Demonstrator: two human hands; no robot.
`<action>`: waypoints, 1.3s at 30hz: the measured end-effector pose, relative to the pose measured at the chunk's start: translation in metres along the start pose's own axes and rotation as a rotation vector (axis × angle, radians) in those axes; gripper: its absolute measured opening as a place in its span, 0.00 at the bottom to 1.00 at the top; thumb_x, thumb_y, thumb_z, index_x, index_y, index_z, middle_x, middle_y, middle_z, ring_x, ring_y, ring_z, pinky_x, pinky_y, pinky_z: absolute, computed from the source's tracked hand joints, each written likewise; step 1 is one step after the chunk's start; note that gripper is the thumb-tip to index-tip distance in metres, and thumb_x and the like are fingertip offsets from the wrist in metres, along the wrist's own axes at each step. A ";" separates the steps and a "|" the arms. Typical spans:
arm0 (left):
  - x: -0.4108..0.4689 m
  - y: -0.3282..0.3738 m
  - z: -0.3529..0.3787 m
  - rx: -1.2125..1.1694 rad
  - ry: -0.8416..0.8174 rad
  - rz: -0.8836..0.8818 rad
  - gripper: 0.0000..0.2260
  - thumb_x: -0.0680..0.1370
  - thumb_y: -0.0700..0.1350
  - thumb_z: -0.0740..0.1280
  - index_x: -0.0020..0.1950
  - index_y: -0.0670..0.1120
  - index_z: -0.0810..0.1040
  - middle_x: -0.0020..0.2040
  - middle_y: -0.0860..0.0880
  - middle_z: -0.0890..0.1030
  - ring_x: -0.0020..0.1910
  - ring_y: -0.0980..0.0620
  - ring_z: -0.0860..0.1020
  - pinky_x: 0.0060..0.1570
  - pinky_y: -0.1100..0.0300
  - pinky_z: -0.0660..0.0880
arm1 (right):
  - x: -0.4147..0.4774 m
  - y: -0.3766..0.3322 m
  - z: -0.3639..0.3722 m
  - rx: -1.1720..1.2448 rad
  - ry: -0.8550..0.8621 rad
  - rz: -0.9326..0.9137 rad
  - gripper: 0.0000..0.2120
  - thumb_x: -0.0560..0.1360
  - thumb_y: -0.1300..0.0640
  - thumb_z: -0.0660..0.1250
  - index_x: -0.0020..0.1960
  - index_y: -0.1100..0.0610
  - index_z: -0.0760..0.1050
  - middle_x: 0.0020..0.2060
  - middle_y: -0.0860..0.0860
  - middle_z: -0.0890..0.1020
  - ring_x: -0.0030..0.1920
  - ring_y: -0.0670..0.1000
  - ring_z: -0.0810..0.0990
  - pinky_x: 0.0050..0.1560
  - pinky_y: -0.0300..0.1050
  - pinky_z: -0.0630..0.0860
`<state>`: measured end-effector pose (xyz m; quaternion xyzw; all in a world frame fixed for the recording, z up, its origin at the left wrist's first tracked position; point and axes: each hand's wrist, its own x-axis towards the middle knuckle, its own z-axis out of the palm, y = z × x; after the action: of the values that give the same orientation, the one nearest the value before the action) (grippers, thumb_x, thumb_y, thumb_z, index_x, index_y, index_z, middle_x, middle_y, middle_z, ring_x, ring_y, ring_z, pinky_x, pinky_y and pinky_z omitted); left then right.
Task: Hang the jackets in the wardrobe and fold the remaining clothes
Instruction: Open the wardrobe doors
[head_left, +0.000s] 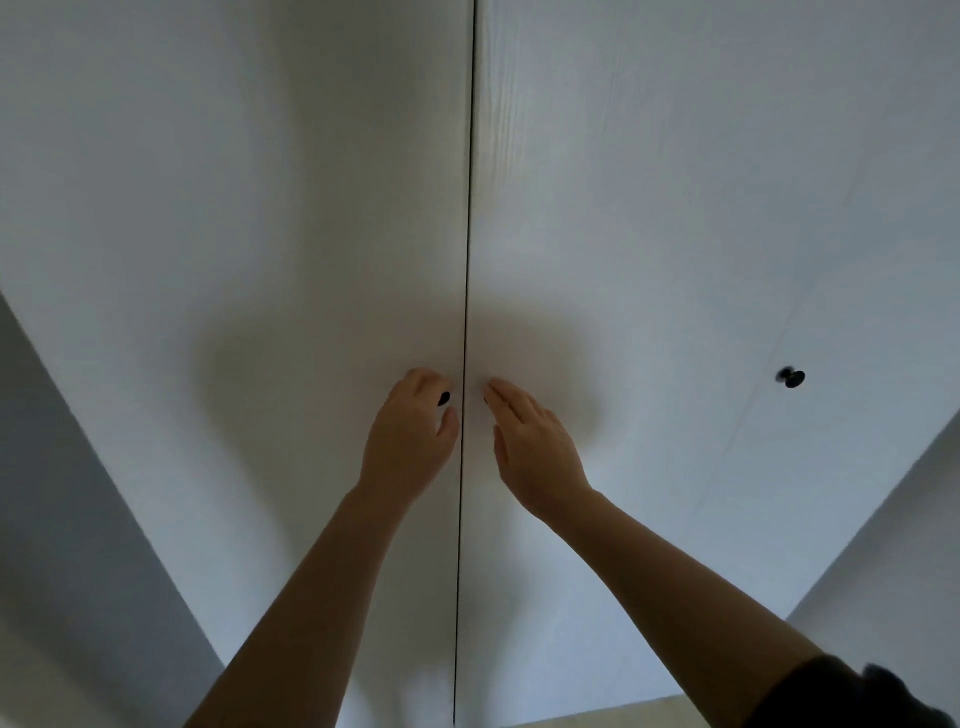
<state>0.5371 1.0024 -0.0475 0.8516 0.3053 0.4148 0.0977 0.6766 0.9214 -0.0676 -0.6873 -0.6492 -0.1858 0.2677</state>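
A white wardrobe fills the view, its left door (234, 208) and right door (649, 208) closed with a thin dark gap between them. My left hand (413, 431) curls its fingers round a small black knob (444, 398) at the left door's inner edge. My right hand (530, 441) reaches to the right door's inner edge with fingers extended; its fingertips cover that door's knob, of which only a dark speck shows. No jackets or other clothes are in view.
A third door panel to the right carries another black knob (790, 377). A grey wall (62, 493) flanks the wardrobe on the left. A strip of light floor (597, 714) shows at the bottom.
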 end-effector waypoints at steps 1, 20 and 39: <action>0.000 0.000 0.001 -0.016 -0.009 -0.016 0.11 0.75 0.36 0.65 0.57 0.39 0.78 0.54 0.44 0.76 0.51 0.47 0.77 0.51 0.55 0.75 | 0.000 0.000 0.000 0.005 0.004 -0.007 0.23 0.76 0.66 0.62 0.70 0.63 0.68 0.68 0.56 0.73 0.68 0.55 0.72 0.63 0.50 0.73; -0.063 0.030 -0.040 -0.158 0.087 -0.124 0.09 0.74 0.38 0.69 0.51 0.49 0.76 0.45 0.57 0.76 0.43 0.63 0.75 0.44 0.72 0.72 | -0.042 -0.038 0.006 0.763 -0.360 0.381 0.09 0.78 0.61 0.62 0.54 0.58 0.79 0.47 0.54 0.83 0.47 0.51 0.81 0.50 0.41 0.74; -0.101 0.071 -0.100 0.206 0.226 -0.458 0.51 0.70 0.61 0.72 0.77 0.52 0.38 0.78 0.42 0.51 0.69 0.37 0.69 0.61 0.47 0.71 | -0.110 -0.111 -0.024 0.811 -0.502 0.208 0.08 0.76 0.56 0.68 0.47 0.61 0.80 0.38 0.53 0.82 0.38 0.49 0.79 0.43 0.41 0.75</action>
<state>0.4442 0.8760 -0.0193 0.7141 0.5395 0.4410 0.0672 0.5591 0.8215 -0.1009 -0.6124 -0.6418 0.2810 0.3662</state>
